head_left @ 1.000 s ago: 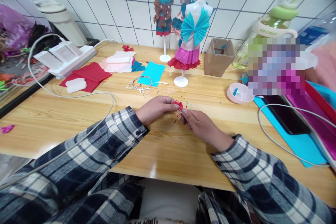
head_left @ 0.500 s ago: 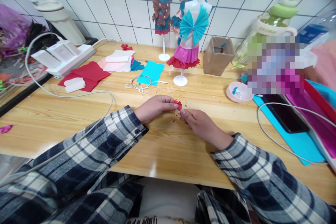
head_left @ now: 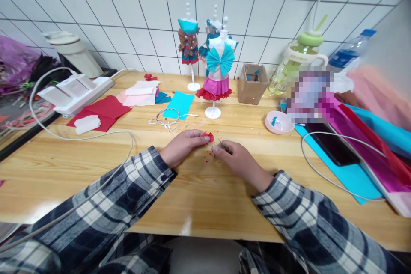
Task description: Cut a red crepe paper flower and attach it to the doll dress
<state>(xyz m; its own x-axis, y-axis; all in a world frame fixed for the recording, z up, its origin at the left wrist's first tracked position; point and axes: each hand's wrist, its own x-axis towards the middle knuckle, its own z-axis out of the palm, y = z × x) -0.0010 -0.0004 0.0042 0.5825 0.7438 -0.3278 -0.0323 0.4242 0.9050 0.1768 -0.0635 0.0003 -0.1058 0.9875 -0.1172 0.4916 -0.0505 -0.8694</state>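
My left hand (head_left: 184, 145) pinches a small piece of pleated red paper (head_left: 209, 136) between thumb and fingers. Just to its right, my right hand (head_left: 237, 158) is closed around small scissors (head_left: 220, 141), mostly hidden by the fingers; a thin tip pokes out toward the paper. The blades look a little apart from the red piece. Tiny red scraps (head_left: 207, 155) lie scattered on the table below both hands. Behind them stands a white mini dress form (head_left: 221, 58) wearing a turquoise pleated bow, a pink skirt and a red ruffle.
Looped white wire (head_left: 167, 120) and a turquoise sheet (head_left: 180, 103) lie behind my left hand. Red sheets (head_left: 107, 111) and a power strip (head_left: 75, 94) are leftward. A cardboard box (head_left: 252, 90), pink bowl (head_left: 278, 125), phone (head_left: 334, 145) and cable (head_left: 313, 167) are rightward.
My right hand has drawn slightly away from the red paper, and the scissors' tip now shows. The view has tilted up and shifted, showing more wall.
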